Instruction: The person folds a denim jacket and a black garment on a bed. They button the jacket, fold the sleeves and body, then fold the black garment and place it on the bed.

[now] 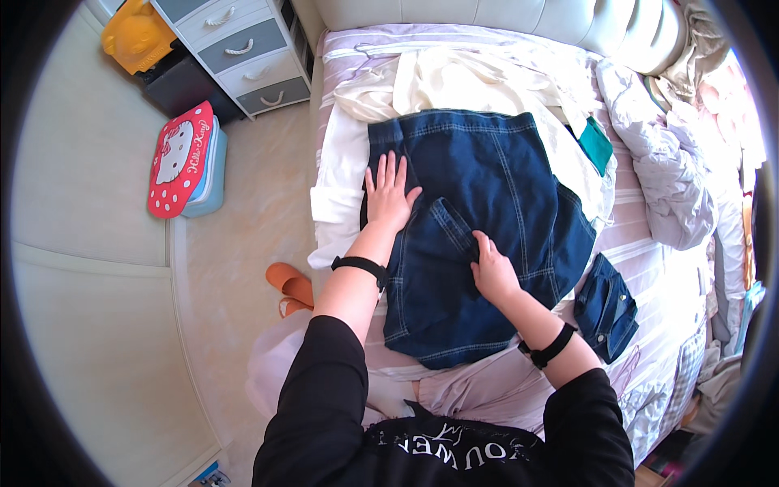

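A dark blue denim garment (462, 164) with pale stitching lies spread on the bed before me. My left hand (388, 198) presses flat on its left side, fingers apart, holding nothing. Near the garment's middle, my right hand (494, 268) has its fingers curled on the lower end of a short stitched denim strip (451, 222). The fingertips there are partly hidden. A smaller folded denim piece (607, 307) with metal buttons rests on the sheet to the right. Cream satiny cloth (462, 79) and white cloth (341, 158) stick out from under the large garment.
The striped bed sheet (639, 213) bears a crumpled pale quilt (663, 164) at the right and a green cloth (595, 146). On the left floor are a lidded box (182, 161), orange slippers (289, 285) and a drawer cabinet (243, 52). A padded headboard (487, 17) closes the far end.
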`<state>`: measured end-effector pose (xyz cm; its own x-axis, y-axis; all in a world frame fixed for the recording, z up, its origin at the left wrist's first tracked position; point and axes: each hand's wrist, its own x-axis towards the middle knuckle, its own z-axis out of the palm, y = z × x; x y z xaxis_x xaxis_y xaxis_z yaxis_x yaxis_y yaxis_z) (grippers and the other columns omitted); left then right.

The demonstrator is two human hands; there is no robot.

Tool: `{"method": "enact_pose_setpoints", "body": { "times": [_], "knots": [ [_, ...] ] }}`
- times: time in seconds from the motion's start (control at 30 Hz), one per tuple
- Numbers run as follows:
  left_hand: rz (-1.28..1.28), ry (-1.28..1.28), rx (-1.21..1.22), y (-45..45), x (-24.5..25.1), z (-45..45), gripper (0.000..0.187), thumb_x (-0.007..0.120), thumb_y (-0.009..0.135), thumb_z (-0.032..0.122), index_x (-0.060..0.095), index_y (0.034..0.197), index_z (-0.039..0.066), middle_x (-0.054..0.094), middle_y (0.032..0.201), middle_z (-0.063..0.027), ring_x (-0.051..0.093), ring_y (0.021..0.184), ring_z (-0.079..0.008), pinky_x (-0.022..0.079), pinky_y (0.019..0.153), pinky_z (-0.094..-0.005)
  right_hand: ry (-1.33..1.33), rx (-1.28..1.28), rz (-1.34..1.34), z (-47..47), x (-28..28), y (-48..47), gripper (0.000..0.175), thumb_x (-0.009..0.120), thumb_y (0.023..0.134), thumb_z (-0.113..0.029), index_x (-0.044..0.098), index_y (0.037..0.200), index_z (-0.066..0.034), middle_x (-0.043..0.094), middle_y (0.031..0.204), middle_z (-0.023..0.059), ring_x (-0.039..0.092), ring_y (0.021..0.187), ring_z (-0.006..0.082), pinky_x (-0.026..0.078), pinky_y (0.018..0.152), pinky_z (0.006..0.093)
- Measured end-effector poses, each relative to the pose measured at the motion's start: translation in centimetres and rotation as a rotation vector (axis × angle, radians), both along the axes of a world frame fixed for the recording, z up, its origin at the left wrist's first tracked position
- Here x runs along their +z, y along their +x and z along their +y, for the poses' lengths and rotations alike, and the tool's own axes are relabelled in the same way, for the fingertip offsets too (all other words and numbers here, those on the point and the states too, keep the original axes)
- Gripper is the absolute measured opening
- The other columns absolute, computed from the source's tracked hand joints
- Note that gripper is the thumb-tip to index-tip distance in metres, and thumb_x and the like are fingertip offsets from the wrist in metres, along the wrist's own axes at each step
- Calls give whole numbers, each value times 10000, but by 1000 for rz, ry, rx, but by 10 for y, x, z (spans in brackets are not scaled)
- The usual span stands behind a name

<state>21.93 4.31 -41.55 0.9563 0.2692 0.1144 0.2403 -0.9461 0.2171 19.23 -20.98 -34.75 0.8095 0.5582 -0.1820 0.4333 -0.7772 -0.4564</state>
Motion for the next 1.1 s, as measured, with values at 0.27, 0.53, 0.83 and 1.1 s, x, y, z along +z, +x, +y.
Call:
{"method": "enact_pose_setpoints", "body": {
  "times": [0.27,0.53,0.83,1.1],
  "knots": [
    [-264,-56,-70,53,-4,33,695,415,955,472,194,1504,108,182,1568,-105,141,1450,-289,124,1150,-515,-42,91,-22,-2,-1,7,638,546,807,-12,280,1386,23,598,1011,243,650,710,407,552,660,448],
    [-207,-201,-102,61,30,52,605,457,965,349,263,1481,101,211,1557,-118,186,1440,-276,151,1144,-514,-216,157,-164,5,34,4,738,595,713,5,363,1412,-39,407,1369,156,385,1288,310,355,1047,441],
    [129,-138,-408,-168,27,-37,774,630,851,353,259,1483,104,187,1554,-151,162,1442,-310,136,1150,-510,-225,470,-273,14,-6,-4,687,621,850,-358,360,1451,-153,277,1538,25,194,1436,233,115,1158,525],
    [-12,-134,-370,-169,57,-58,378,679,790,182,598,1128,35,499,1301,-154,429,1262,-326,277,1087,-513,471,173,-219,-75,18,19,448,698,748,-135,554,1157,-24,531,1261,167,460,1217,347,363,1047,440]
  ]
}}
